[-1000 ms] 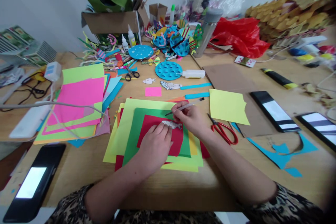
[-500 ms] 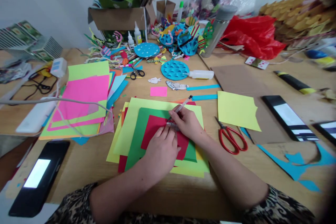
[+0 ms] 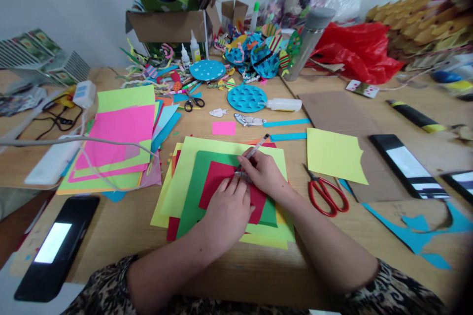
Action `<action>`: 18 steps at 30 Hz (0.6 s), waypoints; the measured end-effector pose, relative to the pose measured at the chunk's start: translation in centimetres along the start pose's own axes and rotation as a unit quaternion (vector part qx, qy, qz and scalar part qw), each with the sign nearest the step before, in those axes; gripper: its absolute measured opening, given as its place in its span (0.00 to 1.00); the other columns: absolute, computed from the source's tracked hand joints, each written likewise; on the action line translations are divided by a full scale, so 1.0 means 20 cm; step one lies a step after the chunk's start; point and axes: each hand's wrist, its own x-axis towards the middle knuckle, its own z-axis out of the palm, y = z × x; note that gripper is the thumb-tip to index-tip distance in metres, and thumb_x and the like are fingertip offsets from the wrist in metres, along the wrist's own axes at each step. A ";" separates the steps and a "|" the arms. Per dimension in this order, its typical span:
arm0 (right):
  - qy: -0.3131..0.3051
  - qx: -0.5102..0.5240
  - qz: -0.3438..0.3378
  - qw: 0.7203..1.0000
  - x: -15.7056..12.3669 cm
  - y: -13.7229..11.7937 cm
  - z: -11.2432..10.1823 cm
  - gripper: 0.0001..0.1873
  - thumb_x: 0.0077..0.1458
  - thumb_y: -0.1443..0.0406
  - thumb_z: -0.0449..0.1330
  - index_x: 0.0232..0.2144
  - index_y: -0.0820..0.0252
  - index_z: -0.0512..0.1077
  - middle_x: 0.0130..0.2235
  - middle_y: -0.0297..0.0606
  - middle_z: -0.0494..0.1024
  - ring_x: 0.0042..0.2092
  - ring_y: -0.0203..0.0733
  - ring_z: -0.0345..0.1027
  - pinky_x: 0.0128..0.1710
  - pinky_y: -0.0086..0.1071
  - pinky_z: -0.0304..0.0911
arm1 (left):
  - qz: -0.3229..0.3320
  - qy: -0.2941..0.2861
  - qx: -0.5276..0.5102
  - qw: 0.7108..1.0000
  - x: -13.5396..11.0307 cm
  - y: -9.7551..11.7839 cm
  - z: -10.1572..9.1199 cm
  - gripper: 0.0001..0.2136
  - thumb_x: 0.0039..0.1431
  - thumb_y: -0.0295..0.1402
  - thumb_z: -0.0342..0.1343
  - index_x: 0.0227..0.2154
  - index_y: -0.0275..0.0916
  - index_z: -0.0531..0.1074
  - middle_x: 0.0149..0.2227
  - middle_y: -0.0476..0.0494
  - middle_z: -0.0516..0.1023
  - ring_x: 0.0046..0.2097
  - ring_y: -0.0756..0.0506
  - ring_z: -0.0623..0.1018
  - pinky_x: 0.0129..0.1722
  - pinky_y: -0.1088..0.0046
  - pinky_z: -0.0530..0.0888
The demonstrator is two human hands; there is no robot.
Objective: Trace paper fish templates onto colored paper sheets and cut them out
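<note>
My right hand point(image 3: 269, 173) grips a pen point(image 3: 254, 148), its tip down at the red paper and its dark end pointing up and away. Fingers stretched out flat, my left hand point(image 3: 228, 206) presses on the red paper point(image 3: 210, 184). A small greyish cut-out point(image 3: 244, 175) lies by the left fingertips, mostly hidden between both hands. Under the red sheet is green paper point(image 3: 192, 197), on top of a stack of yellow paper point(image 3: 181, 172). Red-handled scissors point(image 3: 327, 196) rest to the right of my right forearm.
Pink and green sheets point(image 3: 118, 133) lie at left, crossed by a cable. A black phone point(image 3: 57, 251) is front left. Paper fish point(image 3: 249, 120), blue strips point(image 3: 288, 137), a glue bottle point(image 3: 284, 104) and a blue scalloped disc point(image 3: 246, 98) lie beyond. Cardboard point(image 3: 343, 108) lies at right.
The whole view has shifted very slightly. Both hands and the pen stay in nearly the same place on the red paper.
</note>
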 end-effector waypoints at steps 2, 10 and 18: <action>0.001 -0.005 -0.002 1.000 0.00 0.00 0.00 0.14 0.58 0.55 0.54 0.28 0.59 0.66 0.23 0.35 0.72 0.24 0.37 0.64 0.25 0.30 0.58 | -0.002 -0.004 -0.004 1.000 0.00 0.00 0.00 0.17 0.63 0.36 0.50 0.47 0.26 0.72 0.51 0.28 0.74 0.56 0.36 0.71 0.57 0.57 0.64; 0.016 -0.013 0.001 1.000 0.00 0.00 0.00 0.12 0.58 0.57 0.54 0.29 0.59 0.67 0.23 0.35 0.73 0.23 0.37 0.65 0.24 0.30 0.58 | -0.006 -0.005 -0.012 1.000 0.00 0.00 -0.01 0.17 0.63 0.36 0.51 0.46 0.27 0.73 0.50 0.30 0.74 0.55 0.36 0.71 0.56 0.58 0.65; 0.035 -0.029 0.002 0.999 0.00 0.00 -0.01 0.13 0.58 0.57 0.53 0.26 0.58 0.66 0.22 0.35 0.73 0.23 0.38 0.65 0.24 0.30 0.57 | -0.006 -0.001 -0.011 1.000 0.00 0.00 -0.01 0.16 0.62 0.36 0.52 0.45 0.28 0.73 0.50 0.30 0.75 0.55 0.36 0.72 0.54 0.57 0.67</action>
